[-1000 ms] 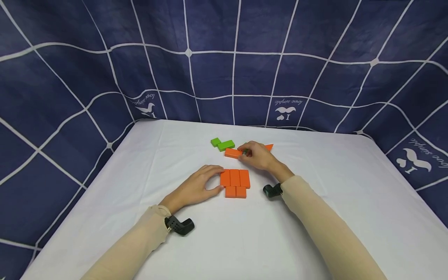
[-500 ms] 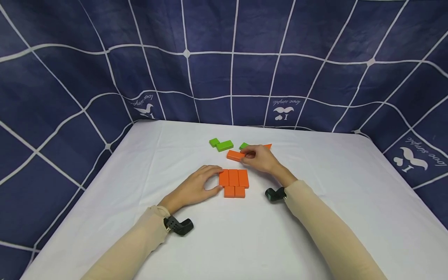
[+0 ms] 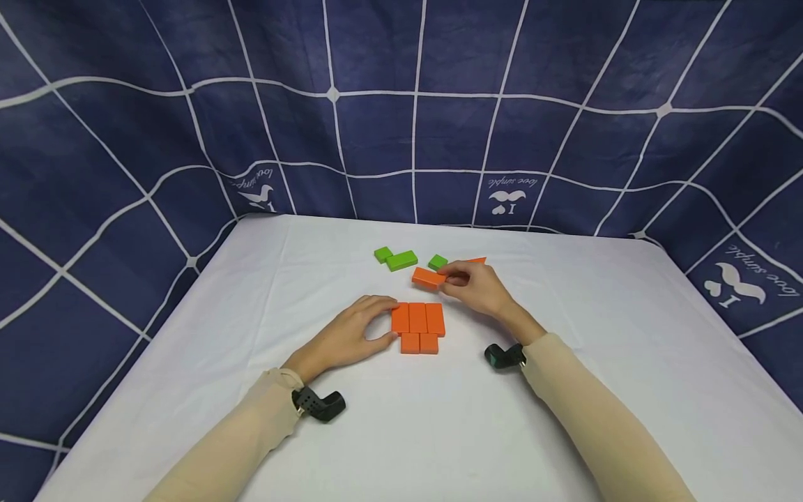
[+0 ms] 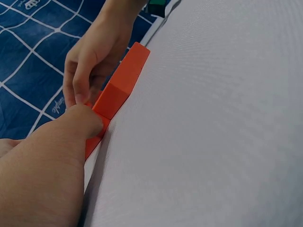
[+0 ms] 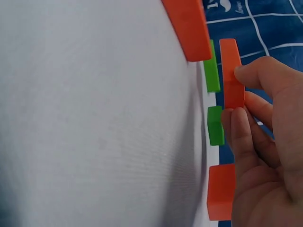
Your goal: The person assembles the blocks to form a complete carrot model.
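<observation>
My right hand (image 3: 477, 287) pinches an orange rectangular block (image 3: 428, 279) between thumb and fingers. In the right wrist view, the thumb presses one face of this held block (image 5: 231, 73) while fingertips meet its end. Three long orange blocks (image 3: 417, 318) lie side by side on the white cloth, two smaller orange blocks (image 3: 419, 344) against their near side. Beside this group is my left hand (image 3: 348, 337), fingers spread, index fingertip at the far left corner and thumb near the lower left. In the left wrist view, that hand hides part of the orange blocks (image 4: 122, 82).
Beyond the group lie a long green block (image 3: 401, 261) and a small green one (image 3: 383, 254), with another small green block (image 3: 438, 262) to their right. An orange pointed piece (image 3: 479, 260) is partly behind my right hand. A navy checked curtain (image 3: 376, 132) closes off the back.
My right hand has drawn the orange block slightly right and towards me, away from the green blocks, uncovering the small green one. My left hand stays at the group's left side.
</observation>
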The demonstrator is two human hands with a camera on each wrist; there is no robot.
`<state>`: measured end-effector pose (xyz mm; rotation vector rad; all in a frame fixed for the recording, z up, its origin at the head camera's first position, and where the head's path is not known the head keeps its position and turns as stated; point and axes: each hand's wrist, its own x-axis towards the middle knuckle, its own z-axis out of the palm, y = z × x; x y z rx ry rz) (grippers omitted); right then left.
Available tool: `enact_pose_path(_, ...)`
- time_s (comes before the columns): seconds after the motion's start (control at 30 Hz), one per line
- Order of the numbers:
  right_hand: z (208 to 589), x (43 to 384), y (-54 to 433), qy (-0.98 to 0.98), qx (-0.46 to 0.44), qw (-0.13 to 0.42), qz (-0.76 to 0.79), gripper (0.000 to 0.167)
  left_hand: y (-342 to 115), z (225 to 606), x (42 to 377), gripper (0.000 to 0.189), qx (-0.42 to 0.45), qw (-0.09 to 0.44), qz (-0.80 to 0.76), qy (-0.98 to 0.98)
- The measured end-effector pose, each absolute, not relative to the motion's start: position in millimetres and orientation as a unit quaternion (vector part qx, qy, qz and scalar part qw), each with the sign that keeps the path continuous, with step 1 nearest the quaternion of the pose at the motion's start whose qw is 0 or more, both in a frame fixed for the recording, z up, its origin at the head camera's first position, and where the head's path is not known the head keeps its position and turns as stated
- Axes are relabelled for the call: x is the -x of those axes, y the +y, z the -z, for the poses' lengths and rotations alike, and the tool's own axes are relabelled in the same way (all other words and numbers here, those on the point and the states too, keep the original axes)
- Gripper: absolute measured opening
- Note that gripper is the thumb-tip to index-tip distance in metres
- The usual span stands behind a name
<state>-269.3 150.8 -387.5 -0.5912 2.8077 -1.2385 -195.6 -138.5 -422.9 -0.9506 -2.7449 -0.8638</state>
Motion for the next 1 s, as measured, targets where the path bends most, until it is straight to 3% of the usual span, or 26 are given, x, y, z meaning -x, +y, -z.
enact_pose_path(0.73, 378.5, 231.1, 165.4, 0.876, 0.223, 0.003, 0.428, 0.031, -139.0, 422.2, 196.0, 0.056, 0.313, 0.057, 0.288, -0.903)
enact_pose_path(1.0, 378.1, 218.8, 169.0, 0.862, 0.258, 0.026, 0.435, 0.031, -139.0, 421.8, 195.3, 0.056, 0.309, 0.049, 0.290, -0.904)
